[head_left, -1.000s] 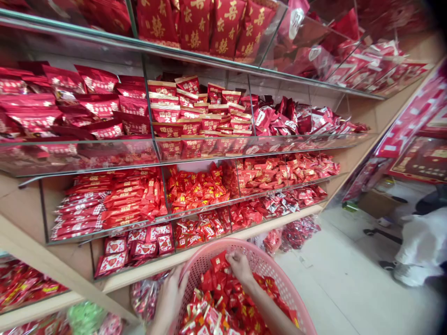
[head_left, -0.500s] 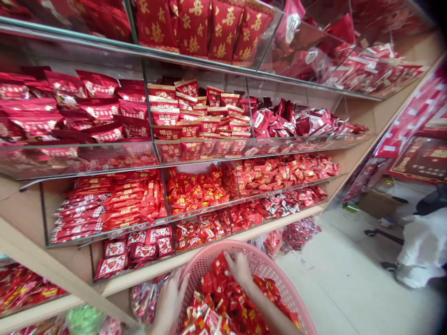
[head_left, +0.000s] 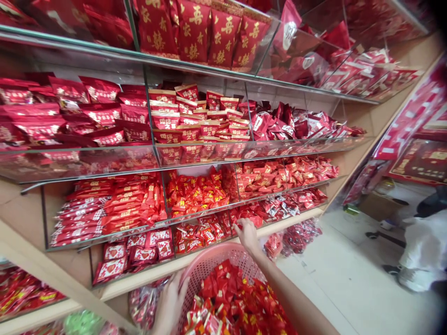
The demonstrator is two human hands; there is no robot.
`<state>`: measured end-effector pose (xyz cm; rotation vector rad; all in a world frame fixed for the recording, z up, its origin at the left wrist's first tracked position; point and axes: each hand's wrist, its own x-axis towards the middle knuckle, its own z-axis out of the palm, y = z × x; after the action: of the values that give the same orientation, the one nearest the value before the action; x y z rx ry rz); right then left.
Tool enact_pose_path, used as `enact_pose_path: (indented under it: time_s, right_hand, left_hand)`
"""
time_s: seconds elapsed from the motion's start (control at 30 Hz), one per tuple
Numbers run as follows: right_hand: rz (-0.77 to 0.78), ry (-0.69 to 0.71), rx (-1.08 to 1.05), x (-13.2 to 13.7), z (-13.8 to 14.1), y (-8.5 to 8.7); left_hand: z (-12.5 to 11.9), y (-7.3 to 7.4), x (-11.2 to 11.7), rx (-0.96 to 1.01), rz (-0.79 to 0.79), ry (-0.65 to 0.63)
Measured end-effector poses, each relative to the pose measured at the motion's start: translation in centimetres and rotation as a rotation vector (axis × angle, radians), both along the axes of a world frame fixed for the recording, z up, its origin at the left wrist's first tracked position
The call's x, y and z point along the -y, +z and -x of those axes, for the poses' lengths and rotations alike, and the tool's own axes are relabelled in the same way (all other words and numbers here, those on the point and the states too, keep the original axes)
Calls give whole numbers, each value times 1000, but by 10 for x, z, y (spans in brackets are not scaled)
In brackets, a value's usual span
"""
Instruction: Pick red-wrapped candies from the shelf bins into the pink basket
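Note:
A pink perforated plastic basket (head_left: 199,265) holds a heap of red-wrapped candies (head_left: 240,298). On the basket's left rim is my left hand (head_left: 171,298), its fingers bent over the edge. My right hand (head_left: 247,235) reaches past the far rim to the lowest shelf, its fingers curled together at the small red packets (head_left: 253,218). Whatever lies between those fingertips is too hidden to name. Just left of that hand, a compartment holds red-and-white wrapped candies (head_left: 200,235).
Glass-fronted shelves (head_left: 202,163) with dividers rise ahead, filled with red packets. A wooden ledge (head_left: 139,277) runs below them. Bagged goods (head_left: 302,235) lie under the ledge. A slanted wooden post (head_left: 52,270) stands left. Tiled floor (head_left: 335,288) and a white bundle (head_left: 421,256) are right.
My right hand has moved from the candies inside the basket, up and forward over its far rim to the lowest shelf. My left hand stays on the rim.

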<state>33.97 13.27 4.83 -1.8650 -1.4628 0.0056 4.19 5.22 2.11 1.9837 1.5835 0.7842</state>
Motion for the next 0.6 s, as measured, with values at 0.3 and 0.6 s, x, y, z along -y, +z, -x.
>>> enact_pose_path:
  time_s: [0.3,0.6]
  right_hand:
    - [143,-80,13,-35,5,-9]
    - [6,-5,-50,-28,-10,-8]
  left_hand:
    - [1,-7,-1,-21,-29,-22]
    - [2,-8,-2,5,-8,-8]
